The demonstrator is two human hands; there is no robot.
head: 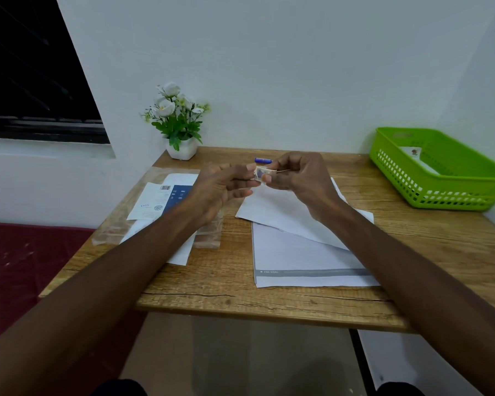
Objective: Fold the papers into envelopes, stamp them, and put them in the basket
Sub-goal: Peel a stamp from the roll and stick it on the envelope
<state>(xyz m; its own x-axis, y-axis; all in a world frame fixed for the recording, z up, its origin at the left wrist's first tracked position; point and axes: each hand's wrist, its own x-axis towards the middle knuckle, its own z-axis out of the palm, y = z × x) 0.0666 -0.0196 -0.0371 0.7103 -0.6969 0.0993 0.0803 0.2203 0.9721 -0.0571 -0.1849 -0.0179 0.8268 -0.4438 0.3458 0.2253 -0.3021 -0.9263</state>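
A small stamp [260, 173] is held above the wooden table [229, 295], pinched between the fingertips of my left hand [220, 187] and my right hand [297, 178]. Below my right hand lies a folded white envelope [272, 210], tilted across a larger white sheet [297, 258] with a grey printed strip near its front edge. At the far right corner stands the green basket [446, 192], with a stamped white envelope [413, 154] inside it.
A clear plastic sleeve [117, 227] with white papers and a blue printed card [160, 201] lies at the left. A blue pen [262, 160] peeks out behind my hands. A white pot of flowers [180, 150] stands at the back left against the wall.
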